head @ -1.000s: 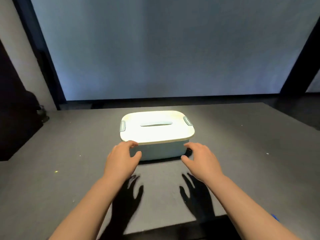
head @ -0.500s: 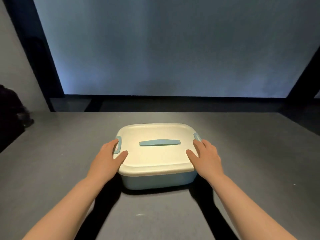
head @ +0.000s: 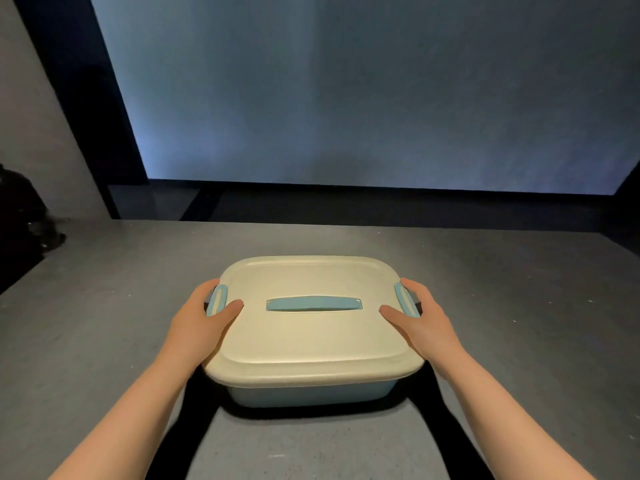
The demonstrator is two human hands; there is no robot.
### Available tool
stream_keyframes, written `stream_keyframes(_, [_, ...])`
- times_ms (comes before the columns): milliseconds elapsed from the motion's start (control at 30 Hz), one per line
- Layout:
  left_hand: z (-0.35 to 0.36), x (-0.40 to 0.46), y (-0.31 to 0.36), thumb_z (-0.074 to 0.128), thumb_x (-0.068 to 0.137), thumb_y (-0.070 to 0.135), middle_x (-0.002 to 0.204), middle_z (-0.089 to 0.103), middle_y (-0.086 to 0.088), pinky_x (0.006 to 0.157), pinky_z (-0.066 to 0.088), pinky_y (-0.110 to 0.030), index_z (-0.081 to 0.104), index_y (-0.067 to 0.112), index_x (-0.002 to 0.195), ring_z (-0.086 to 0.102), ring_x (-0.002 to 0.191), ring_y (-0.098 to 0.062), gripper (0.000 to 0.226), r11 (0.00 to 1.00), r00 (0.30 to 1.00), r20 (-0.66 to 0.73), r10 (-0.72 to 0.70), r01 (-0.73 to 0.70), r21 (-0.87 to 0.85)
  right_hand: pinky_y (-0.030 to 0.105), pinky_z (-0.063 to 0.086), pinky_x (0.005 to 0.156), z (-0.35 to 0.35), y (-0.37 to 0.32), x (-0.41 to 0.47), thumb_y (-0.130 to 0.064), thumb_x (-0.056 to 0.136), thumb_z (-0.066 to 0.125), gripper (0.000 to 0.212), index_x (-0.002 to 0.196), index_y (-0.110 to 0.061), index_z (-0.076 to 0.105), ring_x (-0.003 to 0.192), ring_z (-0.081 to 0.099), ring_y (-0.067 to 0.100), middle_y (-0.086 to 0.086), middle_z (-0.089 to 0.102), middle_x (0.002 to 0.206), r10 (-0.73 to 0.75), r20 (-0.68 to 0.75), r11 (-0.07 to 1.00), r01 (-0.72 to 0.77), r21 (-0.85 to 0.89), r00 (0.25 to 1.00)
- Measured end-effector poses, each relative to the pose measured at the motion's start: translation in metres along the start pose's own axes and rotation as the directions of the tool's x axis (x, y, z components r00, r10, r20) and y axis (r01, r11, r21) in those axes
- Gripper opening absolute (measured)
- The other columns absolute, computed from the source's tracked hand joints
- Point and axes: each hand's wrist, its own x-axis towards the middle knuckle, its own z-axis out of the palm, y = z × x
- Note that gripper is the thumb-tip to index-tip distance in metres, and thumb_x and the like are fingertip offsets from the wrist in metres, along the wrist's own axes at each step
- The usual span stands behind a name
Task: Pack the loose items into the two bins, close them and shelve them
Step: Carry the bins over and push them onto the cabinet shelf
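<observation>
A pale blue bin [head: 311, 393] with a cream lid [head: 311, 341] sits on the grey table [head: 104, 323], lid on, with a blue handle [head: 314, 304] across its top. My left hand [head: 201, 323] grips the bin's left side at the blue latch [head: 217, 299], thumb on the lid. My right hand [head: 422, 320] grips the right side at the other blue latch [head: 406, 299], thumb on the lid. The fingers under the rim are hidden. No second bin and no loose items are in view.
A large pale screen [head: 363, 88] stands behind the table's far edge. A dark bulky object [head: 20, 216] sits at the far left beside a grey wall.
Both hands moved from the bin's near corners to its side latches and closed on them. The bin now appears nearer and larger in view.
</observation>
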Motion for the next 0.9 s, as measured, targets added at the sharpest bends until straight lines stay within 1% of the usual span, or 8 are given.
stream_keyframes(133, [-0.002,-0.008,0.006,0.07,0.082,0.036,0.115,0.053,0.002,0.076,0.044,-0.035,0.047,0.029,0.132,0.051,0.096,-0.02,0.056,0.999,0.997,-0.066,-0.041,0.039,-0.036,0.027,0.045,0.069,0.002,-0.002,0.001,-0.04,0.076,0.077,0.058,0.125,-0.046,0.047,0.091,0.055,0.01,-0.01,0.053,0.106,-0.041,-0.02,0.998,0.041,0.044,0.999])
stream_keyframes(267, [-0.024,-0.039,-0.005,0.073,0.079,0.034,0.12,0.058,0.001,0.082,0.049,-0.042,0.053,0.029,0.128,0.055,0.1,-0.023,0.054,0.994,0.973,-0.218,-0.083,0.065,-0.087,0.024,0.042,0.063,0.013,-0.018,-0.004,-0.039,0.074,0.078,0.057,0.12,-0.05,0.048,0.087,0.053,0.007,-0.018,0.051,0.097,-0.136,0.022,0.989,0.134,0.062,0.991])
stream_keyframes(400, [-0.06,-0.083,-0.018,0.071,0.079,0.036,0.118,0.055,0.005,0.074,0.045,-0.035,0.053,0.031,0.128,0.051,0.097,-0.018,0.052,0.987,0.91,-0.385,-0.154,0.126,-0.095,0.026,0.044,0.064,0.037,-0.046,-0.011,-0.035,0.072,0.08,0.057,0.12,-0.047,0.052,0.083,0.056,0.011,-0.01,0.056,0.092,-0.254,0.147,0.965,0.24,0.107,0.956])
stream_keyframes(500, [-0.089,-0.127,-0.031,0.071,0.08,0.037,0.118,0.052,0.009,0.076,0.043,-0.034,0.051,0.034,0.128,0.048,0.1,-0.015,0.053,0.976,0.83,-0.514,-0.217,0.188,-0.109,0.028,0.045,0.065,0.067,-0.061,-0.027,-0.03,0.073,0.08,0.057,0.121,-0.044,0.053,0.081,0.056,0.014,-0.006,0.056,0.09,-0.335,0.271,0.941,0.305,0.147,0.903])
stream_keyframes(600, [-0.11,-0.189,-0.051,0.071,0.079,0.037,0.11,0.048,0.017,0.068,0.038,-0.024,0.051,0.038,0.125,0.045,0.091,-0.005,0.05,0.96,0.704,-0.656,-0.273,0.24,-0.141,0.031,0.046,0.065,0.105,-0.073,-0.051,-0.027,0.072,0.081,0.057,0.12,-0.044,0.054,0.08,0.055,0.019,0.0,0.057,0.09,-0.409,0.412,0.912,0.355,0.204,0.814])
stream_keyframes(700, [-0.125,-0.267,-0.073,0.072,0.078,0.035,0.093,0.048,0.027,0.058,0.034,-0.014,0.051,0.042,0.12,0.049,0.077,0.005,0.047,0.924,0.532,-0.764,-0.365,0.307,-0.227,0.025,0.04,0.059,0.148,-0.085,-0.092,-0.025,0.072,0.082,0.057,0.118,-0.045,0.056,0.073,0.051,0.011,-0.005,0.056,0.088,-0.483,0.571,0.875,0.394,0.282,0.664])
stream_keyframes(767, [-0.134,-0.327,-0.084,0.073,0.077,0.035,0.091,0.051,0.025,0.056,0.041,-0.019,0.051,0.041,0.12,0.056,0.078,0.002,0.049,0.89,0.395,-0.814,-0.425,0.348,-0.296,0.023,0.039,0.059,0.176,-0.092,-0.13,-0.024,0.072,0.082,0.057,0.119,-0.043,0.056,0.073,0.051,0.006,-0.011,0.058,0.09,-0.516,0.661,0.852,0.407,0.33,0.544])
stream_keyframes(900, [-0.142,-0.454,-0.1,0.076,0.075,0.034,0.092,0.06,0.007,0.058,0.049,-0.029,0.051,0.035,0.117,0.063,0.077,-0.013,0.049,0.818,0.097,-0.87,-0.484,0.402,-0.41,0.022,0.041,0.059,0.222,-0.101,-0.23,-0.027,0.07,0.082,0.06,0.121,-0.045,0.055,0.073,0.054,0.006,-0.014,0.057,0.087,-0.542,0.794,0.814,0.407,0.415,0.274])
